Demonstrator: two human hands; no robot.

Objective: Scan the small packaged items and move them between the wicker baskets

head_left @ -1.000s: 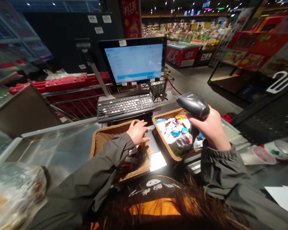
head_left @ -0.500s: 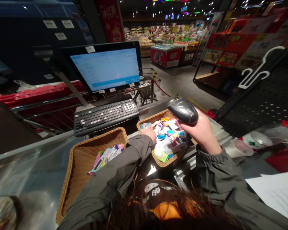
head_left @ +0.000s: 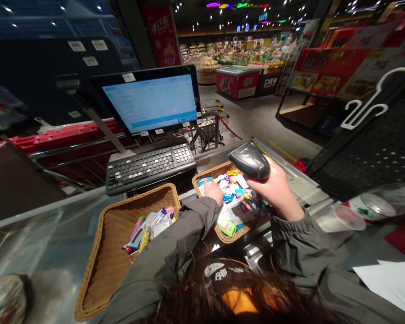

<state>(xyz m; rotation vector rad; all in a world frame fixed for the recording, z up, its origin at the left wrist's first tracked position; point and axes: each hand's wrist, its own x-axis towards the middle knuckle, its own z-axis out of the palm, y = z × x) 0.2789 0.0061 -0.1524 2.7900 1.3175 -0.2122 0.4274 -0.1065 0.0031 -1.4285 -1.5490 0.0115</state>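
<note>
My right hand [head_left: 273,186] is wrapped round a black handheld barcode scanner [head_left: 249,160], its head tilted over the right-hand wicker basket [head_left: 207,172]. Small colourful packages [head_left: 238,191] fill that basket in a brightly lit jumble. My left hand [head_left: 214,192] reaches in at its left side, thumb and one finger apart, beside a blue-edged package [head_left: 205,181]. Its other fingers are partly hidden, and no held item shows. Under my left forearm stands a larger wicker basket [head_left: 103,243] with several slim packages [head_left: 151,226] in it.
A monitor [head_left: 151,101] and black keyboard [head_left: 151,165] stand beyond the baskets. Plastic cups [head_left: 344,218] and papers [head_left: 391,281] lie at my right. A wrapped item [head_left: 5,297] sits on the metal counter at the near left. A shopping cart [head_left: 207,128] is behind the monitor.
My left hand has shifted slightly down and right, its fingers less spread over the blue-edged package. The scanner has moved a little left in my right hand. The camera view has tilted slightly.
</note>
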